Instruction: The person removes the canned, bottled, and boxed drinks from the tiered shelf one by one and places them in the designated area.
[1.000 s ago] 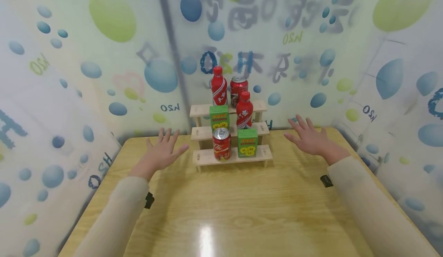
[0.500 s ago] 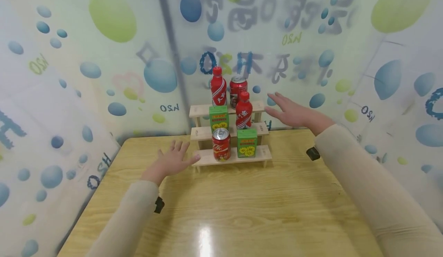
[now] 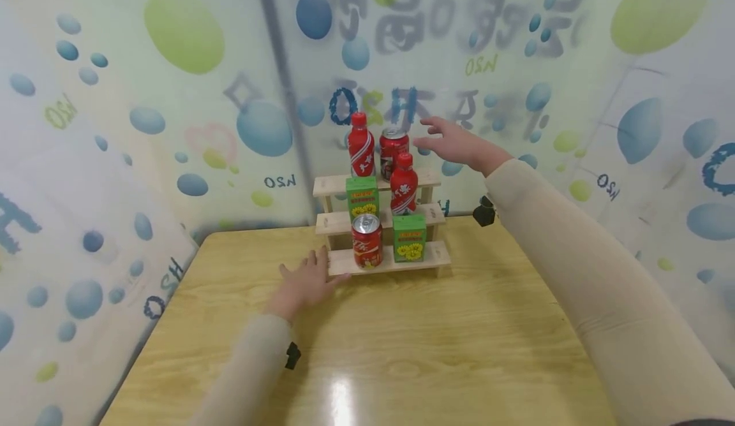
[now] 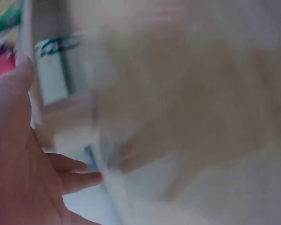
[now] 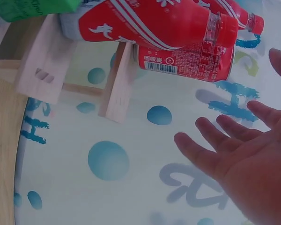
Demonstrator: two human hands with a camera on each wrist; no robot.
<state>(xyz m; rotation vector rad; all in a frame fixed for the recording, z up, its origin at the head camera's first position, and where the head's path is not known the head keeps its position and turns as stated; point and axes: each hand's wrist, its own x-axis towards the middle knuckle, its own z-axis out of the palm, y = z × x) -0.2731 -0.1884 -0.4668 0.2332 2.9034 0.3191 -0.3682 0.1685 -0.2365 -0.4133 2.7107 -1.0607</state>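
Note:
My left hand point(image 3: 307, 282) is at the left end of the lowest step of a three-tier wooden stand point(image 3: 433, 254). Its thumb is before the step and its fingers reach behind; contact cannot be told. In the left wrist view the hand point(image 4: 18, 140) is by a blurred wooden edge. Higher up, my right hand point(image 3: 453, 142) hovers just right of a red can point(image 3: 393, 148) on the top tier. The right wrist view shows this hand point(image 5: 253, 164) with fingers spread, apart from the can point(image 5: 187, 63). Both hands hold nothing.
A red bottle point(image 3: 360, 148) shares the top tier. On the middle tier are a green box point(image 3: 362, 195) and another red bottle point(image 3: 404, 187). Below stand a red can point(image 3: 367, 244) and a green box point(image 3: 409, 241). Patterned curtain point(image 3: 258, 62) encloses the wooden table point(image 3: 402, 349).
My right hand has moved left and up from the right side to beside the top can. My left hand has come right and down to the lowest step. The goods look unmoved.

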